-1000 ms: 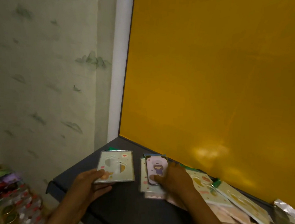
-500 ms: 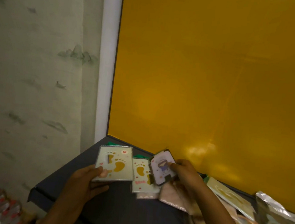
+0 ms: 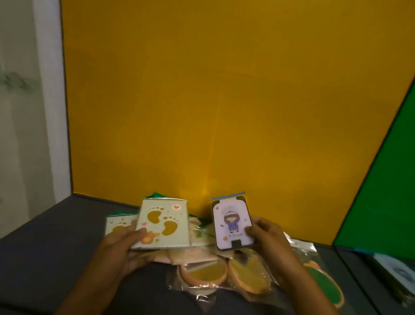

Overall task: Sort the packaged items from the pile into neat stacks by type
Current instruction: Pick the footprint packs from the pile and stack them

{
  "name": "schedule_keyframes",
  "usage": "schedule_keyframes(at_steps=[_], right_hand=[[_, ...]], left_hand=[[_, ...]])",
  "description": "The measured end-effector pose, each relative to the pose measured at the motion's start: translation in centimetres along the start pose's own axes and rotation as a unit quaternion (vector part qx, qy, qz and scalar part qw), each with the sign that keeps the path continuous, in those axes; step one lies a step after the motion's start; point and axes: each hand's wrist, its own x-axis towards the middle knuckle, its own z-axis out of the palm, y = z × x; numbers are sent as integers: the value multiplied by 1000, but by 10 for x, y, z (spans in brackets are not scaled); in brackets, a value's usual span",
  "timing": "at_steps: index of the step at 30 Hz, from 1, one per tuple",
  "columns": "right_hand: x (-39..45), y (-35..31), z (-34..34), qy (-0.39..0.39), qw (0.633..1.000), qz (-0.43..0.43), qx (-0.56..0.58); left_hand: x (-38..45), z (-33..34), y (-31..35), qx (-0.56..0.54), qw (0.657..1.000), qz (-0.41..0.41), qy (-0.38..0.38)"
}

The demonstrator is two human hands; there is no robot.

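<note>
Holding up a pale card packet printed with golden footprints, the left hand has its thumb pressed across the packet's near left corner and its fingers curled underneath, so the packet sits raised and tilted above the pile. Over on the right, the right hand pinches a smaller card with a cartoon figure in purple, thumb on the front face near its right edge, fingers wrapped behind; that card stands almost upright, just right of the footprint packet and apart from it. Under both hands lies the pile: another footprint packet lies flat on the left, partly covered by the left hand, more pale packets are fanned out in the middle, and on the near side sit clear bags holding round orange-rimmed pieces with yellow centres. A similar round piece with a green centre lies to the right, beside the right forearm. All of it rests on a dark grey surface. A yellow panel rises along the far edge, a green panel stands on the right, and a pale patterned wall is on the left.
</note>
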Motion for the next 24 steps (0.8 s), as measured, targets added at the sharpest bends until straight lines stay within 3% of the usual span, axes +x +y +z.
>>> schedule_keyframes(at_steps=[12, 24], right_hand=[[-100, 29, -197, 125, 991, -25, 45], [-157, 52, -331, 218, 974, -36, 55]], left_hand=[[-68, 150, -87, 11, 992, 12, -122], [-100, 267, -153, 31, 984, 7, -178]])
